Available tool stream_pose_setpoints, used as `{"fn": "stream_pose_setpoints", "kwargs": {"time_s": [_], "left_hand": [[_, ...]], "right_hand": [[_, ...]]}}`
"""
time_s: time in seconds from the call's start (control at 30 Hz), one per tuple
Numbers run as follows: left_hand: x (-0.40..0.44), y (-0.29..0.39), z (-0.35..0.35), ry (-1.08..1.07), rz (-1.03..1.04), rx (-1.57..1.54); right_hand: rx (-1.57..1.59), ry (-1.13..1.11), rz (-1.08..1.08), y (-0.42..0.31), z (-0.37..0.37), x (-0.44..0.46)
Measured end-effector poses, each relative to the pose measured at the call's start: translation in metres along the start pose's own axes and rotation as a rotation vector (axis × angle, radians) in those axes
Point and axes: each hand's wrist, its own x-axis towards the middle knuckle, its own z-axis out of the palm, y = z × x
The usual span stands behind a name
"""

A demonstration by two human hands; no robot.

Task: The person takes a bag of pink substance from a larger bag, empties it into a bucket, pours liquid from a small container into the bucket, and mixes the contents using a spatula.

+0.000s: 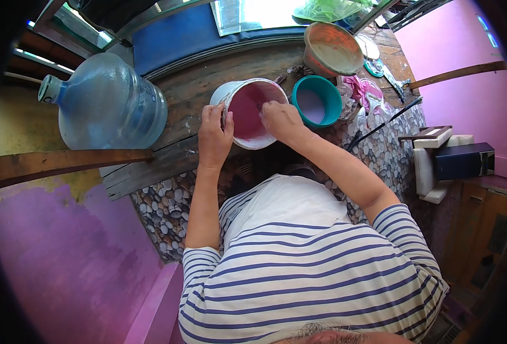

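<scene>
A white bucket (223, 92) with pink paint inside (247, 112) is tilted toward me near the front edge of the wooden bench. My left hand (214, 133) grips its left rim, thumb and fingers against the edge. Over the right side of the opening, my right hand (281, 119) is closed with its fingers curled down into the bucket. Whatever those fingers hold, if anything, is hidden. Close to the right hand stands a teal tub (316, 102) with pale lilac liquid in it.
A large clear water jug (107, 106) lies on its side at left. Behind the tub leans an orange-rimmed basin (333, 50). Crumpled plastic bags (359, 94) and a thin black rod (385, 123) are at right. A wooden rail (70, 166) juts in at left.
</scene>
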Motion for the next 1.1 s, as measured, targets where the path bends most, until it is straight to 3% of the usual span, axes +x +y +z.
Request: {"fn": "stream_pose_setpoints", "kwargs": {"time_s": [0.27,0.5,0.77,0.9,1.1], "left_hand": [[0.001,-0.002,0.002,0.006,0.025,0.015],[0.002,0.000,-0.002,-0.007,-0.016,0.011],[0.004,-0.002,-0.001,-0.028,-0.037,-0.022],[0.005,-0.003,0.000,-0.034,-0.039,-0.017],[0.006,-0.005,-0.003,-0.023,-0.045,-0.015]], "right_hand": [[0.276,-0.133,-0.100,-0.028,0.002,-0.012],[0.157,-0.303,-0.031,-0.012,-0.003,-0.006],[0.041,0.050,0.015,-0.008,-0.006,0.016],[0.099,0.058,-0.068,-0.014,0.000,0.022],[0.160,-0.215,-0.215,-0.005,-0.006,-0.005]]}}
